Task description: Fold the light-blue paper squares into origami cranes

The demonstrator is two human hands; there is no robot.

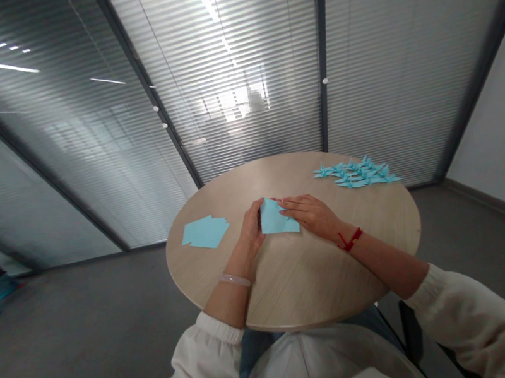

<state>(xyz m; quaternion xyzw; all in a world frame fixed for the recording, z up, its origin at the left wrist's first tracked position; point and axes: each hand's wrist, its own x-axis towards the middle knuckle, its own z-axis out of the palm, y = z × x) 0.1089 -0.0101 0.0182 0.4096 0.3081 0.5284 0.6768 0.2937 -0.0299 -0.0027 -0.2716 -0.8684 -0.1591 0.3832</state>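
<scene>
Two bare hands meet at the center of the frame over a piece of blue paper point(272, 219), which sits above the middle of a round wooden table point(315, 281). The left hand point(251, 222) is at the left edge of the paper, its fingers bent in close and holding that side. The right hand point(312, 212) reaches in from the right with its fingers nearly straight and close together, their tips lying over the paper's right part; whether its thumb pinches from underneath cannot be told. The paper has a slanting upper right side and a fairly straight lower edge.

Left of center, a few flat blue sheets point(205, 231) overlap unevenly on the tabletop, near the left hand but apart from it. Toward the upper right of the table, a cluster of folded blue paper shapes point(367, 180) with pointed tips sits closely packed, well apart from the right hand.

A pale band point(235, 280) circles the left wrist and a red bracelet point(351, 241) the right. Loose white sleeves point(480, 312) fill the lower corners of the table's near side. Slatted blinds point(247, 36) cross the top of the frame, and gray carpet point(90, 349) spreads at lower left.
</scene>
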